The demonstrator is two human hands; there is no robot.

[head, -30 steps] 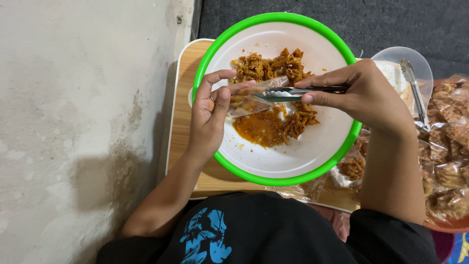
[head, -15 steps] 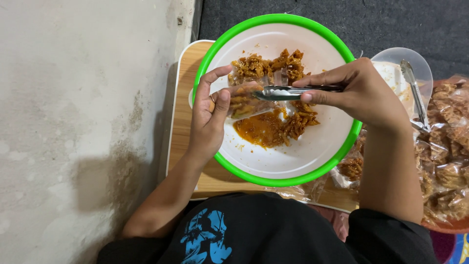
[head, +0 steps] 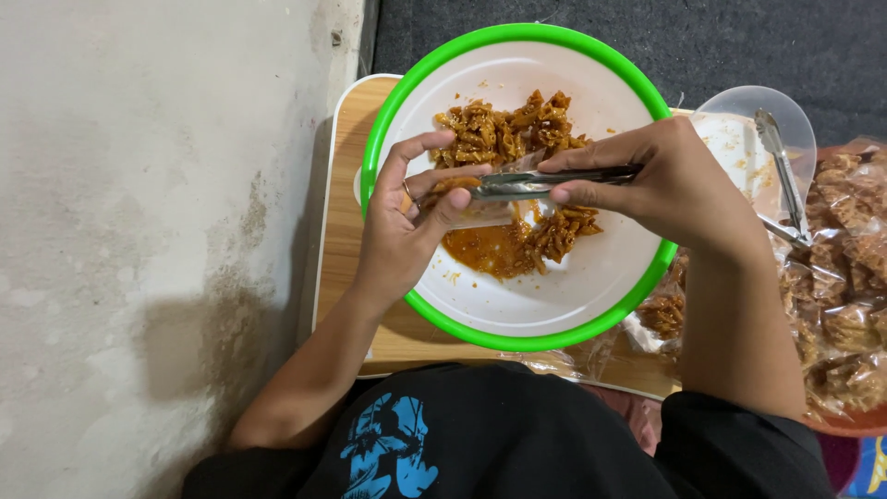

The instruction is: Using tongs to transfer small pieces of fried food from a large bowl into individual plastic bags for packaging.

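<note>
Head view, and we start at the left edge with bare concrete floor [head: 139, 231], then a wooden board [head: 342, 231] carrying a white bowl with a green rim [head: 517, 344]. Over the bowl's left side, our left hand [head: 402, 236] pinches a small clear plastic bag [head: 480, 212] open between thumb and fingers. Metal tongs [head: 554, 180] reach into that bag, squeezed narrow by our right hand [head: 665, 180] above the bowl's middle. Saucy brown snack pieces [head: 517, 139] sit under and behind them. At the board's right edge we see a clear container [head: 753, 139] with second tongs [head: 785, 180], then packed snack bags [head: 850, 305].
</note>
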